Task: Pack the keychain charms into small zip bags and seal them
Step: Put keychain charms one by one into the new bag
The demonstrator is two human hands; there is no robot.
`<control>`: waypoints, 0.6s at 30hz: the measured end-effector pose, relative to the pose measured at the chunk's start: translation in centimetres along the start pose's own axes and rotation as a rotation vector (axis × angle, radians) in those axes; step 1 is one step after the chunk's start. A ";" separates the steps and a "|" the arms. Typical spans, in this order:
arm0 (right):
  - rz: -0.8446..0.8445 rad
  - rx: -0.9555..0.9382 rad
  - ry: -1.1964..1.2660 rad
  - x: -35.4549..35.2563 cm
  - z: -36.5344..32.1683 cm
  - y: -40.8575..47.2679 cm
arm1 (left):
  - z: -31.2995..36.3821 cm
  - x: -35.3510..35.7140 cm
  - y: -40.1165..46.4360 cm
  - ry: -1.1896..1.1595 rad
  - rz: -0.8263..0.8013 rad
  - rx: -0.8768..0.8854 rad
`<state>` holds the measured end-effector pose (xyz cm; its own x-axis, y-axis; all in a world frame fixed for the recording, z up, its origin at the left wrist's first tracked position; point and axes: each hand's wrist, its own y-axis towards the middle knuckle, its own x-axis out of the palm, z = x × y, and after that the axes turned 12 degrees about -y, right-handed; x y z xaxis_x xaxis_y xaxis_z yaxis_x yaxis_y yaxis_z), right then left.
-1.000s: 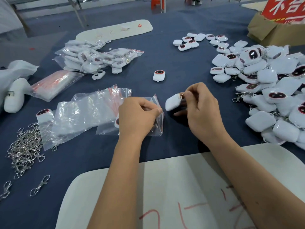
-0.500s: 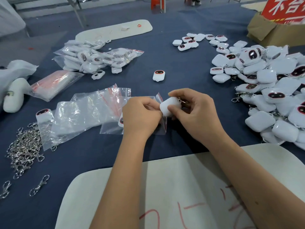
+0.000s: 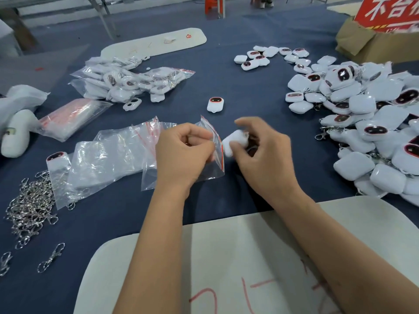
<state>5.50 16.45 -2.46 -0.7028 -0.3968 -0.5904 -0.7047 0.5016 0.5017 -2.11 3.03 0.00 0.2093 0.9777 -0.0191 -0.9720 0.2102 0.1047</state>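
Blue table (image 3: pixel 244 87): charm pile (image 3: pixel 362 114), zip bags (image 3: pixel 108 155), metal clasps (image 3: pixel 29 207), white boards (image 3: pixel 226 257).

From my remote seat I can read only white Chinese characters "不合" on the red sign (image 3: pixel 390 12) above the cardboard box (image 3: pixel 360 45), far beyond my right fingers (image 3: pixel 243 122); red scrawl on the white board (image 3: pixel 158 268) below my wrists stays illegible.

Dark blue cloth covered the surface (image 3: pixel 226 71). White board (image 3: pixel 226 257) with red scribbles lay at the near edge, a second white board (image 3: pixel 156 43) far center. Cardboard box (image 3: pixel 362 45) with red sign (image 3: pixel 390 12) sat far right. Table legs (image 3: pixel 106 17) stood far left.
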 end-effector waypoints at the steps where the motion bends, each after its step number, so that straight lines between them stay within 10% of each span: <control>1: 0.075 0.040 0.066 -0.2 0.1 0.1 | -0.3 0.1 0.0 0.055 0.007 0.010; 8: -0.225 0.070 0.606 -0.7 -0.2 0.0 | -1.2 0.9 0.2 0.159 -0.059 -0.045; 18: -0.238 0.039 0.204 -0.1 0.0 0.0 | -0.1 -0.3 0.2 -0.011 -0.026 -0.095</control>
<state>5.55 16.47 -2.40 -0.5259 -0.6506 -0.5478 -0.8505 0.4036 0.3373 -2.37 2.83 -0.04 0.2352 0.9719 -0.0099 -0.9719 0.2353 0.0095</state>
